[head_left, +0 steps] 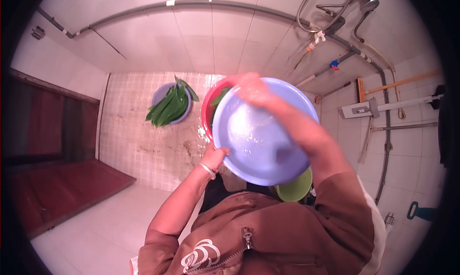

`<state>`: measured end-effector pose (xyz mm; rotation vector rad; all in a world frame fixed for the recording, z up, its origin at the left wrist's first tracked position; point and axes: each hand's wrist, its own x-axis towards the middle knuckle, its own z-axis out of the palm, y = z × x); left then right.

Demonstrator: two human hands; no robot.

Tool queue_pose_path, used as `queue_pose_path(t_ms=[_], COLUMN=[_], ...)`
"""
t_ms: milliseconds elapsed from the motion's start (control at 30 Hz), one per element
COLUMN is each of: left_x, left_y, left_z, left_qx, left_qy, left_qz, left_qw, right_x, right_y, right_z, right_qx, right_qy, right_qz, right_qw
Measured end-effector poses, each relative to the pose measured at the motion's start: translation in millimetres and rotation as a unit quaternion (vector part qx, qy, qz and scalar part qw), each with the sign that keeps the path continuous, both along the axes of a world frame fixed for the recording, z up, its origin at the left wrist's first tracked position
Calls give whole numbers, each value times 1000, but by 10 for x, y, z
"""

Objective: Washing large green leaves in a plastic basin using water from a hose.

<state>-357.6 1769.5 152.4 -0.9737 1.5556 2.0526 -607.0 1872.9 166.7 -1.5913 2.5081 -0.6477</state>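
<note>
A wide lavender plastic basin (261, 145) is held up in front of me, its wet inside showing and shining. My left hand (214, 157) grips its near-left rim, thumb over the edge. My right hand (254, 89) reaches across the basin to its far-left rim; motion blurs its fingers, so I cannot tell whether they grip. Behind and partly under the lavender basin is a red basin (207, 114) with green leaves (218, 99) in it, mostly hidden. To the left on the floor stands a smaller purple-blue basin (157, 95) heaped with long green leaves (171, 106).
A green bucket (294, 189) stands close by my body, under the lavender basin's near edge. The tiled floor (134, 145) is wet and stained. Pipes and a tap (317, 38) run along the wall. A broom (362, 89) and a white flat mop (359, 110) hang at right.
</note>
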Motion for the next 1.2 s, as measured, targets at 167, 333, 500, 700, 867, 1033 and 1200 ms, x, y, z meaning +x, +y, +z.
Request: queue_pose_path(t_ms=[167, 333, 500, 700, 867, 1033, 1200], left_x=[40, -101, -199, -52, 52, -227, -942], left_y=[-209, -484, -329, 597, 353, -551, 82], left_z=[-281, -504, -215, -200, -345, -353, -922], left_qx=[13, -44, -686, -473, -480, -649, -700], left_qy=[28, 105, 217, -2, 103, 51, 161], left_qz=[128, 97, -39, -460, -414, -444, -101], left_qw=[991, 989, 693, 752, 767, 616, 688], right_x=[-191, 1019, 1647, 1824, 1888, 1990, 2054], right_y=[1302, 1941, 1651, 906, 1129, 1214, 862], right_z=[324, -274, -536, -446, -398, -186, -80], right_qx=[217, -31, -227, -283, -313, -213, -225], right_qy=[-235, -678, -694, -681, -711, -721, -724], right_qz=[-243, -404, -397, -435, -374, -348, -369], right_qw=[916, 614, 555, 517, 506, 559, 538])
